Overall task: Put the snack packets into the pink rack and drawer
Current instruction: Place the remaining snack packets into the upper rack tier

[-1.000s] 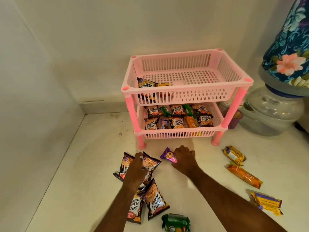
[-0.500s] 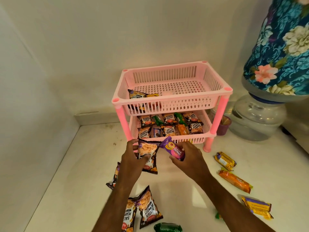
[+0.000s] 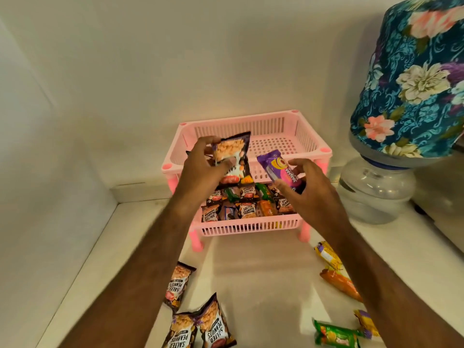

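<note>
The pink rack (image 3: 288,126) stands against the wall with two tiers. Its lower tier (image 3: 251,228) is filled with several snack packets. My left hand (image 3: 200,169) grips a dark salted peanuts packet (image 3: 232,153), held over the front left of the upper tier. My right hand (image 3: 311,189) holds a purple biscuit packet (image 3: 278,168) at the upper tier's front rim. On the white counter lie three more peanut packets (image 3: 178,285), a green packet (image 3: 335,336), an orange packet (image 3: 341,285) and yellow packets (image 3: 327,254).
A water dispenser jar (image 3: 376,189) with a floral cover (image 3: 411,79) stands right of the rack. White walls close in the corner at the left and back. The counter's (image 3: 263,272) bare middle lies between the loose packets.
Both hands picked up a packet each from the counter and lifted them up to the rack's upper tier. The camera has moved closer and tilted.
</note>
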### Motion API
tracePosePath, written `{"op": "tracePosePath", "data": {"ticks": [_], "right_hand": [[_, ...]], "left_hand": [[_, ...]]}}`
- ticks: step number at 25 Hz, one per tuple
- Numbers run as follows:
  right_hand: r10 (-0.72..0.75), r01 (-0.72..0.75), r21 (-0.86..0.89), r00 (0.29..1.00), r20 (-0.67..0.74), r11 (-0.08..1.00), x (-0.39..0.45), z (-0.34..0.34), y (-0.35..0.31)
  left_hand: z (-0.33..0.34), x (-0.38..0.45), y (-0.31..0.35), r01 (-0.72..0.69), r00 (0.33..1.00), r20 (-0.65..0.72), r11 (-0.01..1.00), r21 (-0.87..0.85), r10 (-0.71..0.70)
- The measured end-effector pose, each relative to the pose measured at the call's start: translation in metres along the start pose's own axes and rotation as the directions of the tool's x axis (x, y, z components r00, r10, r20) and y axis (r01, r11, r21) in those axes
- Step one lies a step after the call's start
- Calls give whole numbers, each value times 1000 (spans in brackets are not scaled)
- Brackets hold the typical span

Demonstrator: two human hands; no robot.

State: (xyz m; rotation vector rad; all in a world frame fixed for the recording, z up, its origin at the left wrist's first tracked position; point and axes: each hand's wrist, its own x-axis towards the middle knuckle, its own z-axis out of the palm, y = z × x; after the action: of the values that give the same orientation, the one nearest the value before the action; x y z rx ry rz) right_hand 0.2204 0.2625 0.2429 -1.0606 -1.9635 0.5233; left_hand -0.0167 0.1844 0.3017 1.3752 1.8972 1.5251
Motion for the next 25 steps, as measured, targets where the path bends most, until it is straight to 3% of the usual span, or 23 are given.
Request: {"op": "tracePosePath", "data": {"ticks": [3, 7, 13, 17, 21, 23, 25], "right_hand": [[81, -82, 58, 996, 33, 995, 27, -17, -5], [92, -94, 148, 996, 21, 984, 58, -34, -9], [70, -78, 161, 996, 59, 984, 105, -32, -10], [122, -133, 90, 986, 118, 987, 135, -12, -1], [186, -174, -68, 939, 288, 982, 157, 10, 10], [199, -155, -145, 908, 368, 977, 165, 17, 12], [200, -123, -199, 878, 436, 972, 171, 19, 12]], "left_hand": [[12, 49, 14, -3, 1000, -14, 1000, 18, 3], [41, 98, 15, 91, 996, 9, 996, 17, -91], [74, 126, -4, 158, 970, 135, 947, 278, -202], [80, 130, -12, 98, 916, 258, 795, 599, -307], [80, 135, -6, 1, 875, 326, 674, 739, -358], [79, 133, -3, -67, 897, 301, 575, 816, -323], [79, 134, 0, -140, 919, 319, 562, 815, -233]]}}
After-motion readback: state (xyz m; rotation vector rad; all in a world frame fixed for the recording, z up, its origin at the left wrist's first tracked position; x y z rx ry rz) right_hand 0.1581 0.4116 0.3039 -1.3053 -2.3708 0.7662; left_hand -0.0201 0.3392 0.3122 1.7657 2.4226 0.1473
